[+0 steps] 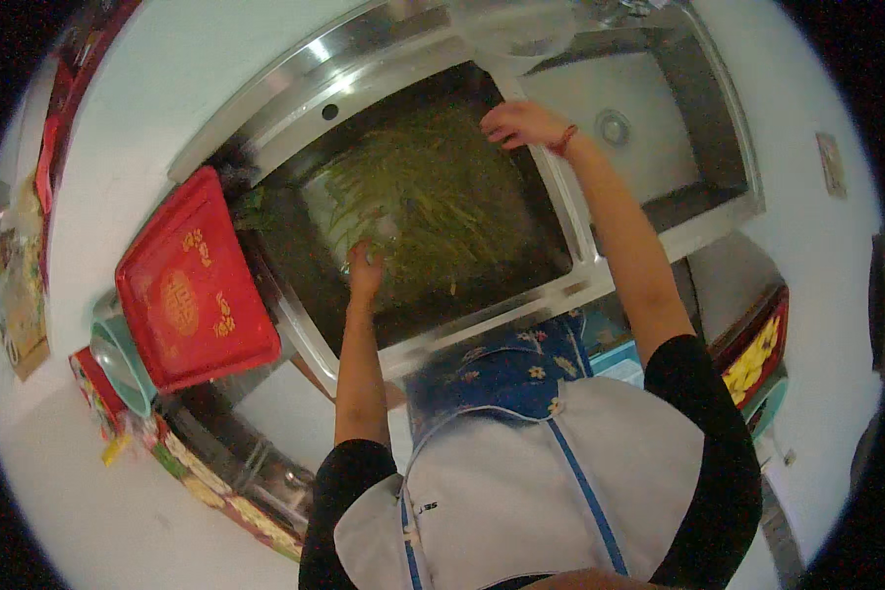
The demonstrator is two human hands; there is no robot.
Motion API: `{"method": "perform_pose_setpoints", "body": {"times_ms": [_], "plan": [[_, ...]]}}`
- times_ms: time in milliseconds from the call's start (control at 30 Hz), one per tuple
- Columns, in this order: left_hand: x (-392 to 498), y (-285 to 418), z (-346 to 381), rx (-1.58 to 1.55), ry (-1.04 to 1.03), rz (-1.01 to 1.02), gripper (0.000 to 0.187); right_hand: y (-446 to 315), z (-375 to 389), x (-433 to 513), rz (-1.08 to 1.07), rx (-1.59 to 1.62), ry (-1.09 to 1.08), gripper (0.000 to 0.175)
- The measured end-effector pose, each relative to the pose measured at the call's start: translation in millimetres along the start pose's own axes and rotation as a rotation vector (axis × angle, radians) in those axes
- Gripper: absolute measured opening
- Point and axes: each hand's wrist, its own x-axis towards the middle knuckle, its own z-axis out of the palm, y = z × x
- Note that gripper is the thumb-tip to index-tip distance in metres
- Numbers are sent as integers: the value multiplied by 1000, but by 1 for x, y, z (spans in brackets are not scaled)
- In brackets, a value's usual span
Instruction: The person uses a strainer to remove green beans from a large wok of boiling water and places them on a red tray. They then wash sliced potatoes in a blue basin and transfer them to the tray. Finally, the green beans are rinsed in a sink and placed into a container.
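Observation:
Long green leafy vegetables (442, 192) lie in water in the left basin of a steel double sink (582, 276). My left hand (365, 265) reaches down among the greens at the near left part of the basin; its fingertips are partly hidden, so its grip is unclear. Over the divider between the basins is my right hand (520, 125), raised, fingers loosely bent, with nothing visible in it. A red band (565, 140) circles that wrist. Part of a clear round bowl (520, 29) shows at the back, by the divider.
A red plastic tray (192, 295) with yellow patterns rests left of the sink, above a pale green basin (122, 369). The right sink basin (597, 88) has a round drain (613, 128). At the right, below the counter, stands a dark red tray with yellow pieces (756, 354).

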Motion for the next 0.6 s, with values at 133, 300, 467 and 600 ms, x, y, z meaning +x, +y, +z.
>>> {"method": "perform_pose_setpoints", "body": {"times_ms": [133,300,467,600], "plan": [[18,10,-9,196,102,72,50,65,38,96,-68,-624,124,50],[152,57,-12,504,240,395,50,88,52,226,-89,-957,134,66],[234,65,10,703,-189,81,65,133,70,299,-139,-1238,-108,71],[233,43,11,656,-375,-58,64,174,89,312,-79,-1441,-104,66]]}}
